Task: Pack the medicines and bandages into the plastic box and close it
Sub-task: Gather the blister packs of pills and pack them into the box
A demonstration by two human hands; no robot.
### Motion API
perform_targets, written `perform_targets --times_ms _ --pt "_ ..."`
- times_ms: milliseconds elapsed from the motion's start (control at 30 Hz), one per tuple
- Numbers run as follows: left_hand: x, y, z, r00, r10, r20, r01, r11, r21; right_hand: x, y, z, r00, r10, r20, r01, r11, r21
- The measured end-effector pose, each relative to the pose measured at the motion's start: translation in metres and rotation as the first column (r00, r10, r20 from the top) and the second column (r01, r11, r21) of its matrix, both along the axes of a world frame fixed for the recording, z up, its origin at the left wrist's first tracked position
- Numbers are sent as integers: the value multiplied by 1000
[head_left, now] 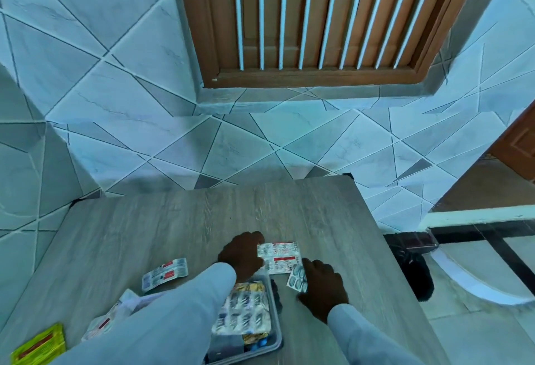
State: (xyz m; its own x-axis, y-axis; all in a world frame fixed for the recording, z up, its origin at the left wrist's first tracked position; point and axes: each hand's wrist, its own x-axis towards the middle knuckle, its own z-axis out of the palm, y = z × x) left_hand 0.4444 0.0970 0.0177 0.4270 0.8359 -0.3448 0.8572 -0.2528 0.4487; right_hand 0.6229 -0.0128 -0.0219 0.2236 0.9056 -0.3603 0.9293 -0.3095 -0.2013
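Curling its fingers at the red-printed strips (279, 257), the left hand (241, 254) touches them at lower centre; right hand (322, 286) pinches a blister strip (297, 277), just above the plastic box (275, 333).

My two bare hands, left hand (241, 254), right hand (324, 288), long pale grey-blue cloth sleeves (162, 315) reaching the wrists, fabric seemingly plain, somewhat blurred

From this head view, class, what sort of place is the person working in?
Probably a room in a home, though I can't tell which: tiled walls with a diagonal pattern, a wooden louvred window, and a small wood-grain table holding blister packs and a plastic box.
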Motion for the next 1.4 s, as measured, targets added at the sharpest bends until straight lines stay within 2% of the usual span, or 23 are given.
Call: perform_targets --times_ms 100,167,233,300,367,433,533,600,733,967,1033,1133,1267,1333,1400 --pt "24 12 -10 987 -36 -159 31 999 -35 8 3 -13 995 91 35 -92 996 22" --pt "37 16 -17 962 -73 -262 65 997 -39 13 1 -17 997 73 -13 -72 997 42" --pt "46 17 -25 926 -114 -359 111 993 -28 18 2 -18 989 2 -146 8 998 67" --pt "52 18 -31 897 -137 -420 147 989 -8 22 4 -17 939 -92 -331 127 988 87" --pt "54 19 -34 888 -135 -438 159 987 17 26 7 -16 884 -141 -446 190 980 66" --pt "54 20 -36 892 -111 -438 140 990 34 30 10 -16 852 -165 -497 220 974 53" --pt "52 22 -38 930 -31 -365 34 999 0 34 17 -14 787 -215 -579 296 954 47" --pt "53 22 -38 948 15 -318 -30 999 -42 34 22 -14 774 -223 -593 324 944 68" --pt "54 19 -38 922 94 -377 -116 993 -36 31 33 -20 762 -229 -606 335 940 66" --pt "49 21 -36 955 219 -198 -246 961 -124 21 44 -31 752 -340 -564 421 907 15" --pt "47 23 -31 958 276 -77 -285 948 -142 19 46 -31 693 -369 -619 480 877 14" --pt "41 25 -17 961 265 85 -260 964 -62 15 46 -20 519 -393 -759 591 806 -13" --pt "13 34 22 938 237 253 -237 971 -30 7 42 10 378 -319 -869 634 773 -9" --pt "-13 34 44 898 248 363 -228 969 -98 -4 34 26 346 -259 -902 593 805 -4" --pt "-45 23 57 855 281 436 -214 957 -197 -25 20 37 400 -218 -890 504 864 15"
